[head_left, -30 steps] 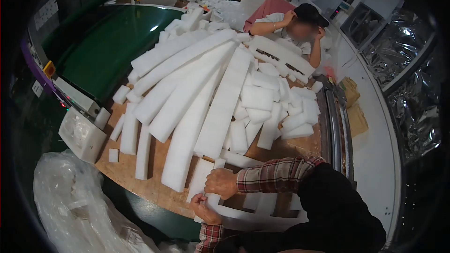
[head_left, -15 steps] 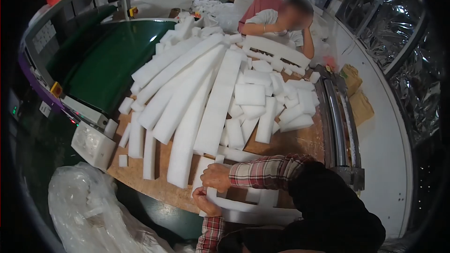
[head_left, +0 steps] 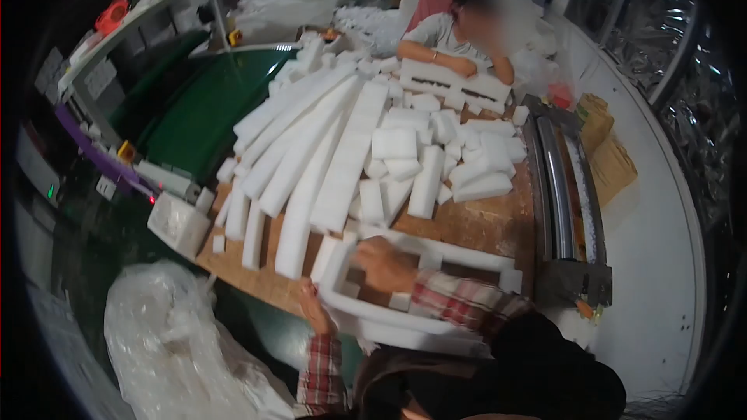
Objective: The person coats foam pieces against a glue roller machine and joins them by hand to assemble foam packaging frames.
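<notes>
A white foam frame (head_left: 436,319) with openings in it lies at the table's near edge, in front of my body. My right hand (head_left: 383,264) is over the left opening of this frame, close to its inner left corner; motion blurs the fingers, so their grip does not show. At the frame's outer left end is my left hand (head_left: 314,309), its fingers extended and close to the foam wall. Just beyond the hands, long white foam strips (head_left: 346,163) fan out across the wooden table (head_left: 498,222).
Short foam blocks (head_left: 394,144) are heaped mid-table. Across it, a co-worker (head_left: 451,43) sits behind another foam frame (head_left: 455,82). A metal roller (head_left: 559,194) borders the right side, a green conveyor belt (head_left: 194,120) the left. Clear plastic sheeting (head_left: 167,334) hangs at lower left.
My hands have moved apart: the right shifted up and rightward over the frame, the left slightly leftward and up. More of the foam frame shows. The co-worker lowered one arm; the camera view shifted.
</notes>
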Motion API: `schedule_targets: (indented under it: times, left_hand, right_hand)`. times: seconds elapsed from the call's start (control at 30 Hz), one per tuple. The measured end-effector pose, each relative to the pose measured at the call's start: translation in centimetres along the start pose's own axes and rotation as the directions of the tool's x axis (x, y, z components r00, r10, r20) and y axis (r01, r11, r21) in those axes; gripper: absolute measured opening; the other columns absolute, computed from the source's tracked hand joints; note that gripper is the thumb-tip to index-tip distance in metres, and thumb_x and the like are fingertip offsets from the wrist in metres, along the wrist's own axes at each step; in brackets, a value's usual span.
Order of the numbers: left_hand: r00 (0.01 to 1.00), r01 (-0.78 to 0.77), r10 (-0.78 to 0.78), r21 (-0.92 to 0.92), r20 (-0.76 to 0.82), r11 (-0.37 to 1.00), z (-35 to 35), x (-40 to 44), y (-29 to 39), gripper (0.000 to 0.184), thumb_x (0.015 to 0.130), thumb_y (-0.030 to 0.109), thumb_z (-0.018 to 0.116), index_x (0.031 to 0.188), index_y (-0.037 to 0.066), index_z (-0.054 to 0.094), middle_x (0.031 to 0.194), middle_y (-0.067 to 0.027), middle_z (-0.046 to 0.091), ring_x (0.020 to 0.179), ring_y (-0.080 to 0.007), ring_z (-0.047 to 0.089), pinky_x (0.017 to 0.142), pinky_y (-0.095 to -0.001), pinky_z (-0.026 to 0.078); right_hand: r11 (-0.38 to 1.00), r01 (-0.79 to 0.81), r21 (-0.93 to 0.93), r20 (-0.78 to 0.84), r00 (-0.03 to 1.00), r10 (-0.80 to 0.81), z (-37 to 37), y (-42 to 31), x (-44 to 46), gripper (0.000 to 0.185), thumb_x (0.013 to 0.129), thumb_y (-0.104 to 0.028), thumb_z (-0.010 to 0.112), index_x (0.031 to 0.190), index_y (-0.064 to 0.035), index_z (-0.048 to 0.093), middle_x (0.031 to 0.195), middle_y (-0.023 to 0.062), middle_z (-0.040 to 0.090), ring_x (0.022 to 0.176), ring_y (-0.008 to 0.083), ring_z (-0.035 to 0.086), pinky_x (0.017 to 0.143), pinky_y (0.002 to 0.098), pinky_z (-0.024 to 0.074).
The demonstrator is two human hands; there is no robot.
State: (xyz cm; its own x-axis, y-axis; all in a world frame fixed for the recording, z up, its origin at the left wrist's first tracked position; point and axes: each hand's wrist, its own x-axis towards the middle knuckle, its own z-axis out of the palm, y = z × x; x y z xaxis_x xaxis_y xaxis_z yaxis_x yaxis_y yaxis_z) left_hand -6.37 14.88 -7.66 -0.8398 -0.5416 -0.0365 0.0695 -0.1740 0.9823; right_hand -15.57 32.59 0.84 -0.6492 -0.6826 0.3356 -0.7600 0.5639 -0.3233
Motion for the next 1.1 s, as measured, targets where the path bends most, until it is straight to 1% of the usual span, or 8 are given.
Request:
schedule_targets:
  times: [0.03,0.07,0.13,0.17,0.3,0.4,0.7,1.1]
  left_hand:
    - [1.0,0.017,-0.019,-0.109,-0.012,0.994,-0.6,-0.2,-0.4,0.04,0.096,0.035,0.037,0.115,0.003,0.051,0.097,-0.0068,0.052,0.086,-0.0153,0.047,0.082,-0.0266,0.038]
    - [0.995,0.1,-0.098,-0.071,0.03,0.992,-0.8,-0.6,1.4,0.04,0.095,0.035,0.037,0.115,0.004,0.053,0.098,-0.0061,0.052,0.086,-0.0131,0.047,0.082,-0.0262,0.039]
    - [0.976,0.147,-0.171,-0.168,-0.136,0.975,-1.5,-0.8,2.5,0.03,0.093,0.028,0.041,0.104,0.004,0.055,0.088,-0.004,0.053,0.076,-0.0112,0.047,0.074,-0.0235,0.04]
    - [0.954,0.136,-0.203,-0.285,-0.221,0.949,-2.2,-1.0,2.4,0.021,0.09,0.021,0.045,0.092,0.005,0.057,0.078,-0.0019,0.053,0.067,-0.0092,0.048,0.066,-0.0208,0.04]
    - [0.945,0.013,-0.027,-0.046,-0.327,0.999,-4.7,-2.3,0.9,0.022,0.09,0.02,0.049,0.074,0.006,0.055,0.07,-0.0023,0.051,0.064,-0.01,0.045,0.064,-0.0232,0.038]
    - [0.975,-0.004,-0.021,-0.112,-0.219,0.994,-4.0,-2.2,1.2,0.024,0.089,0.021,0.051,0.073,0.004,0.055,0.075,-0.0035,0.053,0.069,-0.0115,0.046,0.067,-0.0222,0.038]
    - [1.0,0.031,-0.031,0.184,-0.004,0.982,1.7,0.3,5.0,0.017,0.082,0.017,0.059,0.089,0.002,0.057,0.084,-0.0043,0.054,0.078,-0.013,0.047,0.073,-0.024,0.039]
    - [0.996,0.079,-0.083,0.196,0.011,0.977,1.3,1.0,2.0,0.029,0.073,0.014,0.061,0.098,0.002,0.052,0.093,-0.0081,0.052,0.086,-0.0165,0.045,0.079,-0.0268,0.039]
  right_hand:
    - [0.99,-0.137,0.024,0.123,0.983,0.133,-0.5,1.0,-2.4,0.025,0.065,-0.007,0.059,0.09,-0.0055,0.061,0.095,0.0099,0.056,0.084,0.0291,0.052,0.078,0.0372,0.0421]
    - [0.952,0.075,0.296,-0.186,0.982,-0.019,-2.2,2.0,-4.6,0.016,0.067,-0.003,0.056,0.082,-0.006,0.062,0.083,0.0077,0.057,0.075,0.0265,0.053,0.067,0.0346,0.0433]
    - [0.779,-0.22,0.587,-0.154,0.915,0.374,-5.6,1.6,-9.5,0.013,0.074,0.001,0.052,0.082,-0.0027,0.062,0.079,0.0071,0.058,0.068,0.0218,0.052,0.064,0.0306,0.0424]
    - [0.756,-0.443,0.482,0.024,0.869,0.495,-5.9,3.3,-12.8,0.01,0.073,0.003,0.054,0.081,0.0009,0.06,0.079,0.0071,0.059,0.067,0.0187,0.052,0.064,0.0288,0.0429]
    - [0.627,-0.58,0.52,-0.038,0.718,0.695,-9.5,2.4,-19.2,0.005,0.074,0.001,0.061,0.074,0.0,0.056,0.067,0.0048,0.056,0.057,0.015,0.048,0.056,0.0246,0.0405]
    - [0.696,-0.605,0.386,-0.098,0.723,0.684,-9.8,1.8,-22.5,0.008,0.074,0.0,0.062,0.073,-0.0017,0.054,0.063,0.0032,0.053,0.052,0.0133,0.043,0.051,0.0244,0.0383]
    - [0.775,-0.527,0.349,-0.131,0.791,0.597,-9.7,0.9,-21.7,0.014,0.077,-0.002,0.06,0.07,-0.0039,0.048,0.056,0.0003,0.042,0.048,0.0124,0.034,0.044,0.0267,0.0309]
    - [0.857,-0.428,0.287,-0.13,0.869,0.477,-7.9,-0.5,-13.6,0.025,0.081,-0.006,0.058,0.06,-0.0044,0.043,0.051,0.0059,0.038,0.043,0.0186,0.032,0.042,0.0332,0.0308]
